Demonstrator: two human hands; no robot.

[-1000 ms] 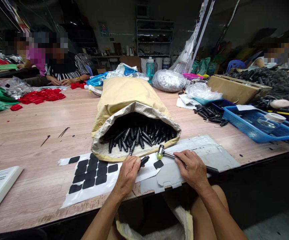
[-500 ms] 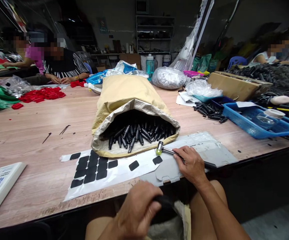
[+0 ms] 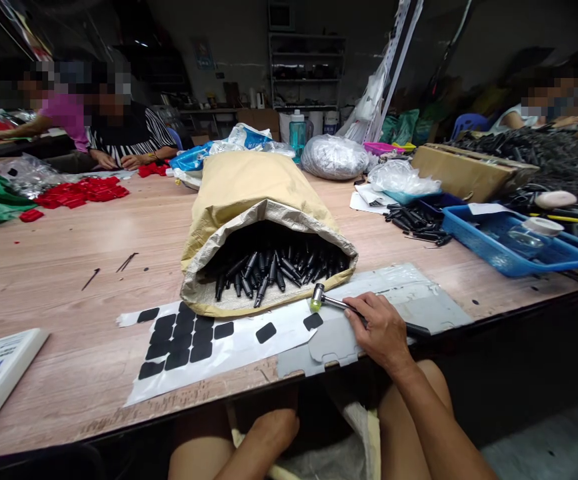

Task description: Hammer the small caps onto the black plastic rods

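Observation:
My right hand [image 3: 379, 328] is closed round the handle of a small hammer [image 3: 336, 302], whose yellow-tipped head rests near the sack's mouth. Below the table edge my left hand [image 3: 279, 427] reaches down into an open sack [image 3: 373, 440] between my legs; its fingers are hidden. On the table a large yellowish sack [image 3: 263, 180] lies with its mouth facing me, full of black tubular parts [image 3: 261, 273]. Black rounded-square stickers [image 3: 181, 340] on a white sheet [image 3: 239, 360] lie in front of it, beside a grey board [image 3: 409, 293].
A white device [image 3: 6, 373] sits at the left edge. Red pieces [image 3: 81, 192] lie farther back, near two seated people. On the right are a blue tray [image 3: 513, 250], black parts [image 3: 416, 220] and a cardboard box [image 3: 461, 170]. Another person sits at the far right.
My left hand has moved down from near the table edge into the lower sack, and the black part it held is out of sight. My right hand keeps its hold on the hammer.

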